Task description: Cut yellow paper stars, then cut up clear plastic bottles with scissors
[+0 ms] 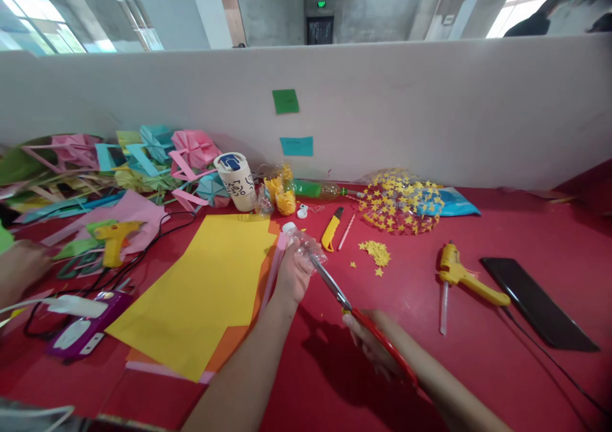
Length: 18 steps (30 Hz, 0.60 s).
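Observation:
My left hand (pixel 294 273) is closed around a small clear plastic bottle piece (pixel 306 246) with a white cap, held above the red table. In my right hand (pixel 375 343) is a pair of red-handled scissors (pixel 340 295), with the blades pointing up and left. Their tips reach the edge of the clear plastic; whether they are cutting into it I cannot tell. Just beyond, a yellow utility knife (pixel 331 229) lies beside a thin striped stick (pixel 346 232). Yellow paper stars (pixel 375 254) are heaped to the right of the bottle piece.
Yellow paper sheets (pixel 210 273) lie at left, near a purple power strip (pixel 86 330) and a glue gun (pixel 115 237). Another person's hand (pixel 21 266) is at the far left. On the right are a second glue gun (pixel 466 276) and a dark phone (pixel 538 301). A white cup (pixel 236 187) stands behind.

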{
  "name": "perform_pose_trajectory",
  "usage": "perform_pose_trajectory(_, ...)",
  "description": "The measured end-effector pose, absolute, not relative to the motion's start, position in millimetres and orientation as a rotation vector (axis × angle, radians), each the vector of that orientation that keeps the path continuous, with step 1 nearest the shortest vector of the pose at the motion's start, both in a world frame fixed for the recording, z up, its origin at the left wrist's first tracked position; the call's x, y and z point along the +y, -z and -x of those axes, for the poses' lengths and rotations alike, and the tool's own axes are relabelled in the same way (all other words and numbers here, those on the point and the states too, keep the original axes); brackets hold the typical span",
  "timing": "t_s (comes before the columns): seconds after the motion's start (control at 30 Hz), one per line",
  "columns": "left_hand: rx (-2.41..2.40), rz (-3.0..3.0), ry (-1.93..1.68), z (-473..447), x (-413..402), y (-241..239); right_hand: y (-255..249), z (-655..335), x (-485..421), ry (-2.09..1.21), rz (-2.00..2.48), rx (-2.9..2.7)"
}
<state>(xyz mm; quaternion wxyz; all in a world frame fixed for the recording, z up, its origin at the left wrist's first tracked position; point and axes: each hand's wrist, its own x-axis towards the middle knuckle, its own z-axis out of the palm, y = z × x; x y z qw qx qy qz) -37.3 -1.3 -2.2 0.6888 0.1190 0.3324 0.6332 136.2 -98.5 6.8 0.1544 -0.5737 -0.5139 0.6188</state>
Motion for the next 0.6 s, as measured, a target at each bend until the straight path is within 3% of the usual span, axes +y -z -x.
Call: perform_pose_trajectory(0.6, 0.627, -0.407, -1.411, 32, -5, 8, -9, -132, -102, -1.823, 1.527, -1.403)
